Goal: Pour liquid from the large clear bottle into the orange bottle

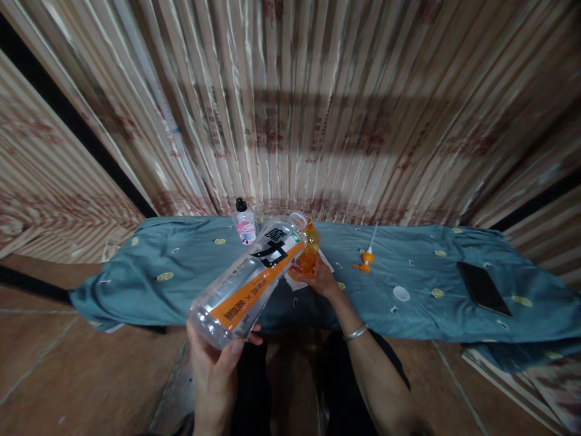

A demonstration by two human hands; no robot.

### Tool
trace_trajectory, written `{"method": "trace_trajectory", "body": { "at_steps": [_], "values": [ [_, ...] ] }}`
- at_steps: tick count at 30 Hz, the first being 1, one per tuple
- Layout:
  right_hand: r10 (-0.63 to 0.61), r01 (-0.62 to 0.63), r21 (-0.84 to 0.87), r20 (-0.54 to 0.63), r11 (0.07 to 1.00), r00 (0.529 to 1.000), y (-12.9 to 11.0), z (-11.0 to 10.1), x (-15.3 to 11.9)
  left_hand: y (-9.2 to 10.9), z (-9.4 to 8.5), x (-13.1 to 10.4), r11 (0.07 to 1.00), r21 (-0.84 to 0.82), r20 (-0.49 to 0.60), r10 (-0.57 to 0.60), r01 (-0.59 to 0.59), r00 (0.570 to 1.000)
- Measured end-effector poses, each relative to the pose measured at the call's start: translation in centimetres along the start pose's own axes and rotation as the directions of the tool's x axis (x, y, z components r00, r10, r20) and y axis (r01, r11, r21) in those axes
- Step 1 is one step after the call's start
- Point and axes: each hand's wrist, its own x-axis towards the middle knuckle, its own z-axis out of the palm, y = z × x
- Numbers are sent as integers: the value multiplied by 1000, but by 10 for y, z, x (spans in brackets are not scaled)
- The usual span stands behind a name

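Note:
My left hand [215,357] grips the base of a large clear plastic bottle [249,278] with an orange and black label. The bottle is tilted, its mouth up and to the right, at the neck of an orange bottle [311,251]. Whether the two mouths touch I cannot tell. My right hand [321,277] is wrapped around the orange bottle, which stands on a white paper or cloth [297,283]. An orange pump top [365,260] with a clear tube lies to the right of that hand.
A small clear bottle with a black cap [246,224] stands at the back left of the cloth-covered table [181,290]. A white round disc [401,294] and a dark flat phone or tablet [483,289] lie on the right. Behind the table hangs a pleated curtain [290,109].

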Motion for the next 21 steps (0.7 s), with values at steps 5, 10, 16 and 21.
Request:
{"method": "trace_trajectory", "body": {
  "at_steps": [5,10,16,21],
  "values": [
    [76,-78,43,44,996,996,2,-4,1,-1,2,0,1000,-19,-42,-3,3,999],
    [70,-73,70,53,995,996,11,-3,4,-1,4,-1,998,-55,-42,-22,19,999],
    [77,-80,41,81,996,994,15,-4,5,-1,4,-2,999,-54,-27,-4,3,1000],
    [69,-72,69,54,995,996,12,-3,4,-2,3,-3,997,-76,-26,-17,15,1000]
  ]
}}
